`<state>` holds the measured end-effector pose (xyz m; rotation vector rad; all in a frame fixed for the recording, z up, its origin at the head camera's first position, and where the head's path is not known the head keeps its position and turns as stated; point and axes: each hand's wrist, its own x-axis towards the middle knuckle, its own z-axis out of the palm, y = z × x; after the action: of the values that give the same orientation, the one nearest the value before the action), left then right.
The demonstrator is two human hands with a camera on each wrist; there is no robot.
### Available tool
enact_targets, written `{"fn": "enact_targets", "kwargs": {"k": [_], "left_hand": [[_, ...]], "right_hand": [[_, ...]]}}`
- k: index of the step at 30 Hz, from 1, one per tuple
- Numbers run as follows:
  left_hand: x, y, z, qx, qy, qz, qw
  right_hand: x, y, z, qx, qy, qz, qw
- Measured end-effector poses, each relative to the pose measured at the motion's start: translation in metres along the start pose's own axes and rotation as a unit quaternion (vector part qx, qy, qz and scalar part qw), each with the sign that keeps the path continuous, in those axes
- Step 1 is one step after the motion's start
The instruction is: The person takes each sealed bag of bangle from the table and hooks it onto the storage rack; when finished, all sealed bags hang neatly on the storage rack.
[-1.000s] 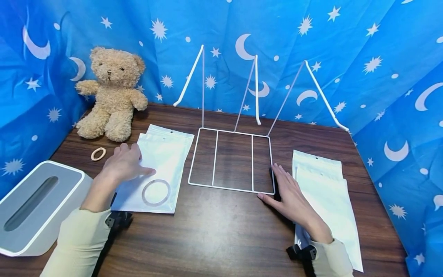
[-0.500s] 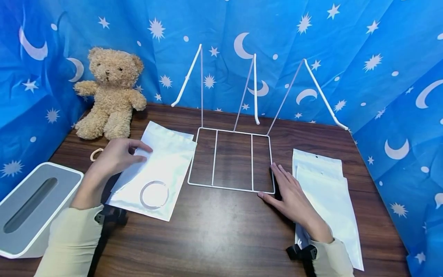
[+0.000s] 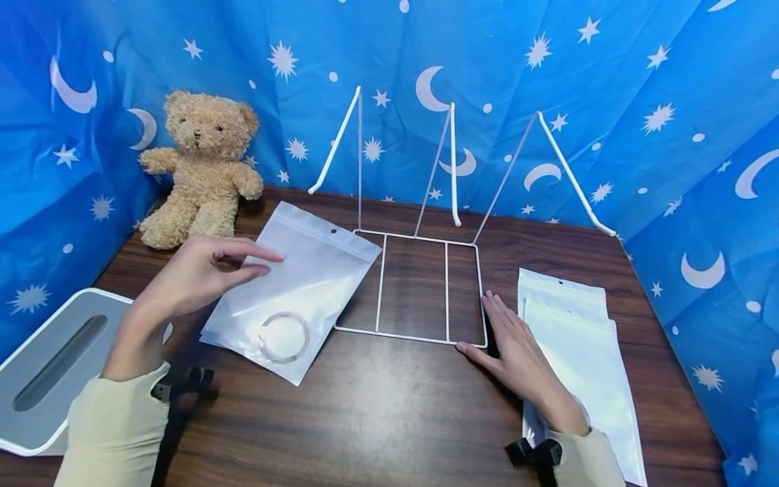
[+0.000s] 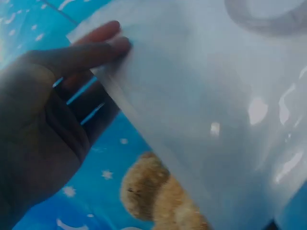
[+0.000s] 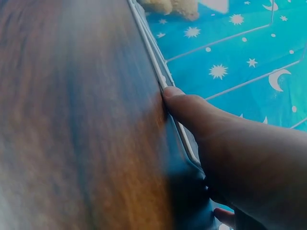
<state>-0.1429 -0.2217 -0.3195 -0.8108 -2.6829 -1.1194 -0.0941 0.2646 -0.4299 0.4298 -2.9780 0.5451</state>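
My left hand [image 3: 189, 274] pinches the left edge of a white pouch [image 3: 310, 270] that is tilted off the table, overlapping the left side of the white wire rack [image 3: 447, 291]. In the left wrist view, thumb and fingers [image 4: 43, 129] are on opposite faces of the pouch [image 4: 192, 105]. A round ring shape shows on its lower part. Whether a second pouch is held with it, I cannot tell. With fingers extended, my right hand [image 3: 523, 358] rests at the rack's front right corner; its thumb [image 5: 184, 103] touches the rack's wire [image 5: 151, 55] in the right wrist view.
Two overlapping white pouches [image 3: 581, 358] lie right of my right hand. A teddy bear [image 3: 203, 166] sits at the back left, and a grey-topped tissue box [image 3: 36, 338] stands at the left edge. Three white arms [image 3: 455, 162] rise from the rack. A blue patterned curtain [image 3: 657, 176] surrounds the table.
The left pouch has been taken hold of, lifted and tilted, shifting right over the rack's edge. My left hand now covers the small wooden ring. The right hand has stayed at the rack's corner.
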Motion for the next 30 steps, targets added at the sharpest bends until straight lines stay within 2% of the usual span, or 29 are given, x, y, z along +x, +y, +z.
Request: {"fn": "enact_targets", "kwargs": {"k": [6, 9, 11, 13, 18, 20, 21, 25, 30], "left_hand": [[-0.010, 0.023, -0.014, -0.071, 0.031, 0.052, 0.9956], [-0.012, 0.034, -0.017, -0.122, 0.048, 0.087, 0.9876], [-0.011, 0.042, -0.017, -0.151, 0.073, 0.108, 0.9799], [-0.010, 0.049, -0.016, -0.188, 0.110, 0.138, 0.9663], [-0.005, 0.060, -0.009, -0.277, 0.222, 0.194, 0.9146], [-0.004, 0.064, -0.006, -0.296, 0.253, 0.196, 0.9001], [-0.004, 0.065, -0.005, -0.298, 0.264, 0.195, 0.8963], [-0.001, 0.070, -0.002, -0.302, 0.285, 0.190, 0.8898], [0.002, 0.073, 0.000, -0.282, 0.301, 0.174, 0.8940]], "right_hand": [[-0.002, 0.002, 0.000, 0.002, 0.014, -0.011, 0.9998], [-0.001, 0.002, 0.000, 0.002, 0.020, -0.017, 0.9997], [-0.001, 0.003, 0.001, 0.000, 0.021, -0.018, 0.9996], [-0.001, 0.002, 0.001, -0.001, 0.021, -0.018, 0.9996], [-0.001, 0.002, 0.002, -0.003, 0.022, -0.019, 0.9996], [-0.001, 0.001, 0.002, -0.004, 0.025, -0.020, 0.9995], [-0.002, 0.001, 0.002, -0.004, 0.026, -0.021, 0.9994], [-0.002, 0.001, 0.001, -0.004, 0.027, -0.021, 0.9994], [-0.002, 0.001, 0.002, -0.003, 0.023, -0.017, 0.9996]]}}
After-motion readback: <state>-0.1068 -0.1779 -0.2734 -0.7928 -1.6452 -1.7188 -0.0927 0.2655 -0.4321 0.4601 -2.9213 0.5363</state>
